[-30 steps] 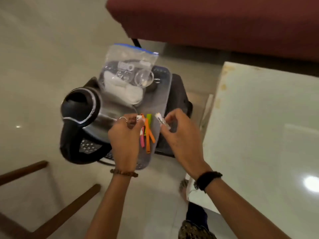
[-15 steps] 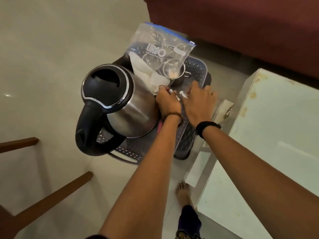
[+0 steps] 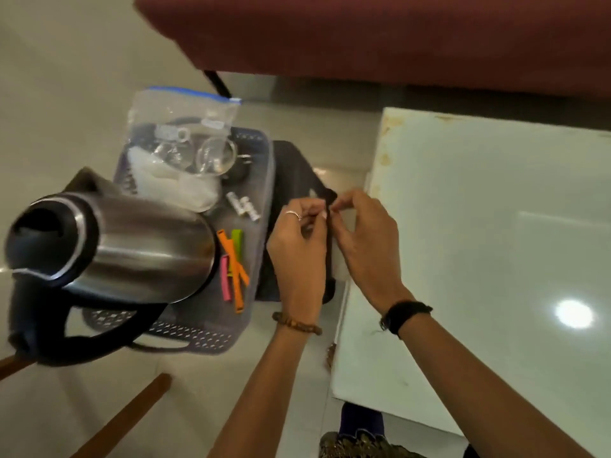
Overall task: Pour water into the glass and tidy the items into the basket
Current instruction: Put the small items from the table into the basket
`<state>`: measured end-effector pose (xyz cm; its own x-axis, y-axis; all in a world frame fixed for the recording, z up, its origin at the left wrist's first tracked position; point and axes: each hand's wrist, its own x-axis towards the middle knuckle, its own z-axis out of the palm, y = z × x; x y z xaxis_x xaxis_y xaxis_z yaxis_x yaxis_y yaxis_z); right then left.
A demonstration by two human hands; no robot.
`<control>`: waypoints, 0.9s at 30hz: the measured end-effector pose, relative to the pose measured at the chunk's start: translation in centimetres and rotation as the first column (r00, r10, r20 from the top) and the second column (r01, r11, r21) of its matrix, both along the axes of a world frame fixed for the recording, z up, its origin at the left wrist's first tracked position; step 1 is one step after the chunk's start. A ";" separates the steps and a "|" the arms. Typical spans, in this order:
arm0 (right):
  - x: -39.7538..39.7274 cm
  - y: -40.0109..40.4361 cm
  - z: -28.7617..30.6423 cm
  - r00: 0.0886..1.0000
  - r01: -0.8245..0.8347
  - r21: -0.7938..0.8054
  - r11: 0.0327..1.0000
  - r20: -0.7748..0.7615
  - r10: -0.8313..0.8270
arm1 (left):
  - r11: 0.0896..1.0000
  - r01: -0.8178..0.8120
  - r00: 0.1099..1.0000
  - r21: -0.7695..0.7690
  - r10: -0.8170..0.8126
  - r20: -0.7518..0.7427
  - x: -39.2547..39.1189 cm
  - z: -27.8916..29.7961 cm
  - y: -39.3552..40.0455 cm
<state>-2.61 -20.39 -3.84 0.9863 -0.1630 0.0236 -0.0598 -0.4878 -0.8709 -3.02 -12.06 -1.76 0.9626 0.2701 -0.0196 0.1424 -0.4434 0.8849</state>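
A grey perforated basket sits on a black stool. In it lies a steel kettle with a black handle, tilted toward me. Behind the kettle is a clear zip bag with a glass inside. Two small white tubes and several coloured clips lie on the basket floor. My left hand and my right hand hover over the stool just right of the basket. Their fingers are curled and the fingertips meet. I see nothing held between them.
A white glossy table fills the right side, its edge close to the stool. A maroon sofa runs along the back. Wooden chair legs cross the lower left floor. My foot shows near the table's lower edge.
Both hands have let go of the white tubes and coloured clips, which now lie in the basket. The hands have pulled back to the right, off the basket.
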 end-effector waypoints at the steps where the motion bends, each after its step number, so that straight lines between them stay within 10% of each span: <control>1: -1.6 -2.9 -0.3 0.998 0.047 -0.004 0.999 -0.031 -0.047 | 0.999 0.034 0.999 -0.012 -0.034 -0.012 -0.9 0.1 -2.5; 9: -15.9 -28.4 -2.8 0.886 0.321 -0.129 0.938 -0.309 -0.346 | 0.895 0.425 0.843 -0.138 -0.447 -0.299 -10.7 -3.0 -25.1; 21: -35.2 -59.0 -2.2 0.533 0.789 -0.231 0.570 -0.206 -0.821 | 0.207 0.964 0.219 0.167 -0.974 -0.052 -20.0 -2.2 -62.1; 27: -40.8 -66.2 -4.0 0.321 0.876 -0.307 0.372 -0.204 -0.925 | 0.064 0.952 0.116 0.298 -0.980 -0.160 -20.5 -5.2 -72.9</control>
<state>-43.40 -86.62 -7.87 0.1828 -0.9746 -0.1292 -0.7601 -0.0568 -0.6473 -23.54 -84.92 -6.92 0.3748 -0.9225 -0.0924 -0.6548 -0.3340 0.6780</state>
